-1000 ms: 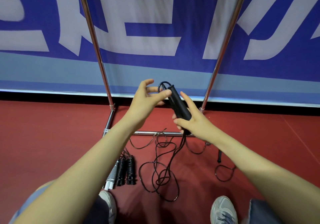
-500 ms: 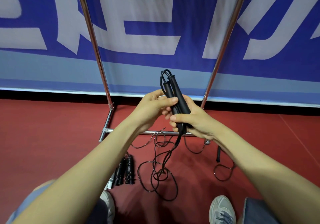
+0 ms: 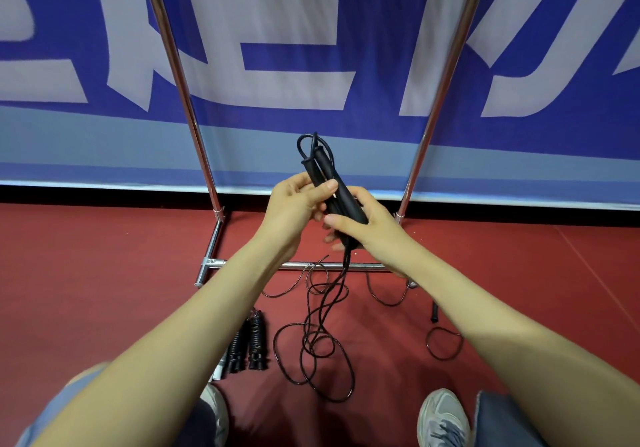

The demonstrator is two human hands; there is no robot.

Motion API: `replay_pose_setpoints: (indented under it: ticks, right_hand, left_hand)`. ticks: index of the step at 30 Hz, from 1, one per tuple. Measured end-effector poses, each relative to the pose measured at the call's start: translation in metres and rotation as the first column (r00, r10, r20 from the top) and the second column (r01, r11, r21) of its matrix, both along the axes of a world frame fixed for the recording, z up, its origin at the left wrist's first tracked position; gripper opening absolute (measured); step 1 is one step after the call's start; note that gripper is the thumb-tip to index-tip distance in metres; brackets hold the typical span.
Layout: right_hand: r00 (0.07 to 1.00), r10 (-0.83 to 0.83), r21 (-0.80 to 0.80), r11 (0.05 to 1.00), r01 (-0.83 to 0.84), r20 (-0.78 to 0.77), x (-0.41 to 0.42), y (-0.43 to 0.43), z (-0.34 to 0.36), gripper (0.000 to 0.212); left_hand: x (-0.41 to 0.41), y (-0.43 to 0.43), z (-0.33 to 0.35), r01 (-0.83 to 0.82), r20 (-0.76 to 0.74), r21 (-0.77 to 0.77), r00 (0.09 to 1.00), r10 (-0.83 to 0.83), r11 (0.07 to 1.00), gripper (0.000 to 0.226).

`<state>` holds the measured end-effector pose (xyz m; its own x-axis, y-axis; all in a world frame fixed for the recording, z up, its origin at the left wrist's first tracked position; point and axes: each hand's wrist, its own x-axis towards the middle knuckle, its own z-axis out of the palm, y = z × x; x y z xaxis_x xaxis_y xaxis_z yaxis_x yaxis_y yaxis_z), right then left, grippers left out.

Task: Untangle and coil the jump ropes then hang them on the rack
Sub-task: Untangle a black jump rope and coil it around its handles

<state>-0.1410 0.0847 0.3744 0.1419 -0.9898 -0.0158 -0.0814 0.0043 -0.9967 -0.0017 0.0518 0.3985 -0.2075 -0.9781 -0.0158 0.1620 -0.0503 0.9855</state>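
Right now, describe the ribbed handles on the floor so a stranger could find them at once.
Start at the chrome rack before the blue banner and follow its left foot bar toward the camera. Just past its near end, on the red floor, lie the ribbed handles, a black pair side by side. Ridged grips set them apart from the smooth handles held above.

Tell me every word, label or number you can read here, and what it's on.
Blue banner: huge white characters, cut off by the picture's edge, not readable as words.
Black handles: no print visible.
Shoe: no legible brand.
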Motion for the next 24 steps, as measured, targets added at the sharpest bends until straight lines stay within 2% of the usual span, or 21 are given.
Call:
replay_pose_setpoints:
  ticks: [3, 8, 10, 12, 14, 16, 18, 19, 21, 24]
  right_hand:
    - [0.99, 0.072, -0.012, 0.997, -0.074, -0.124, -0.003, -0.002, 0.0, 0.039]
    - [0.986, 0.085, -0.092, 0.991, -0.099, -0.146, -0.005, -0.003, 0.004, 0.035]
    - [0.996, 0.049, -0.106, 0.993, -0.056, -0.073, -0.001, -0.003, 0.005, 0.035]
    - [0.996, 0.012, -0.122, 0.992, -0.001, 0.088, 0.001, -0.006, 0.007, 0.031]
    - [0.968, -0.027, -0.144, 0.987, 0.065, 0.249, -0.001, -0.01, 0.011, 0.024]
    - [0.946, -0.066, -0.149, 0.982, 0.119, 0.318, -0.005, -0.01, 0.016, 0.012]
    - [0.948, -0.108, -0.15, 0.976, 0.159, 0.301, -0.01, -0.01, 0.019, 0.007]
    - [0.952, -0.133, -0.155, 0.971, 0.181, 0.276, -0.012, -0.011, 0.019, 0.007]
    - [0.963, -0.183, -0.171, 0.961, 0.218, 0.198, -0.019, -0.013, 0.02, 0.011]
    - [0.973, -0.225, -0.166, 0.959, 0.232, 0.06, -0.028, -0.015, 0.023, 0.017]
  left_hand:
    - [0.002, -0.003, 0.001, -0.022, -0.01, -0.004, 1.0, 0.022, 1.0, 0.015]
    - [0.005, -0.006, 0.006, 0.009, 0.005, -0.038, 1.0, -0.009, 0.999, 0.013]
    - [0.004, -0.007, 0.005, -0.011, -0.012, -0.047, 1.0, 0.011, 0.999, 0.023]
    - [-0.001, -0.007, -0.001, -0.03, 0.016, 0.009, 0.999, 0.03, 1.0, 0.052]
    - [-0.008, -0.001, -0.01, 0.105, 0.122, 0.076, 0.986, -0.113, 0.992, 0.078]
    - [-0.013, 0.008, -0.018, 0.362, 0.222, 0.097, 0.9, -0.375, 0.927, 0.069]
    - [-0.011, 0.01, -0.022, 0.45, 0.242, 0.073, 0.858, -0.454, 0.89, 0.058]
    - [-0.006, 0.007, -0.02, 0.425, 0.257, 0.039, 0.87, -0.42, 0.904, 0.051]
    - [0.007, 0.001, -0.013, 0.347, 0.382, -0.047, 0.873, -0.304, 0.937, 0.037]
    - [0.027, -0.008, -0.007, 0.335, 0.631, -0.091, 0.748, -0.206, 0.938, 0.041]
